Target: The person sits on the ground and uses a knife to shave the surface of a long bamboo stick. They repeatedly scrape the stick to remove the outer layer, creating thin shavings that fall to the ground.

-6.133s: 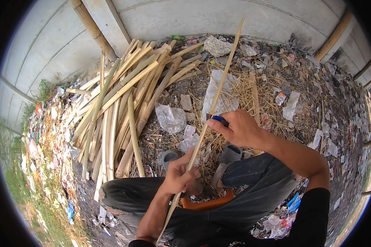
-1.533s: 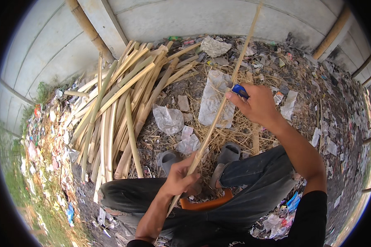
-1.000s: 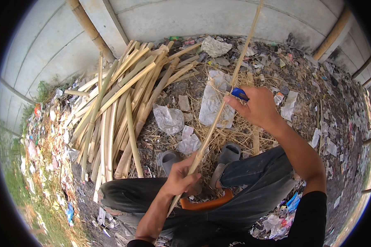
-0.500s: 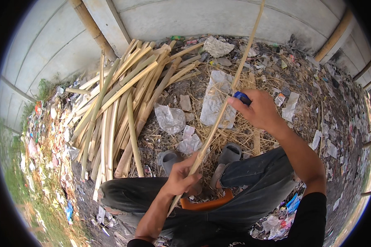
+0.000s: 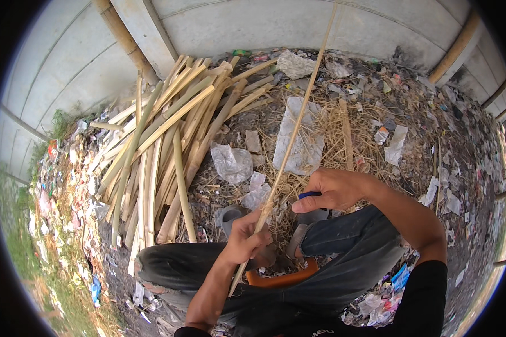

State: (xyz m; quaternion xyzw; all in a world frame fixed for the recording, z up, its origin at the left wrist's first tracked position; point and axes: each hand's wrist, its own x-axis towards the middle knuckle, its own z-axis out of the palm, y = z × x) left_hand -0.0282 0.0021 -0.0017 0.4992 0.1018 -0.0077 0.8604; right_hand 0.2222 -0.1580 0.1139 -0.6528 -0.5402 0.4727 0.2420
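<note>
My left hand (image 5: 246,240) is closed around the lower part of a long, thin bamboo strip (image 5: 290,145). The strip slants up and away, its far end reaching in front of the wall and its near end lying over my lap. To the right of the strip, apart from it, my right hand (image 5: 338,190) grips a small blue-handled tool (image 5: 309,195). Most of that tool is hidden by the fingers, so its working end cannot be made out.
A big pile of split bamboo strips (image 5: 168,146) lies at the left. Shavings (image 5: 331,140), a flattened white sack (image 5: 298,135) and a clear plastic bag (image 5: 231,163) litter the ground before my feet. A pale panel wall (image 5: 253,28) stands behind. Something orange (image 5: 284,278) shows beneath my legs.
My right hand has come down toward me with the blue-handled tool and off the strip. The strip's far end has swung left; my left hand keeps its grip.
</note>
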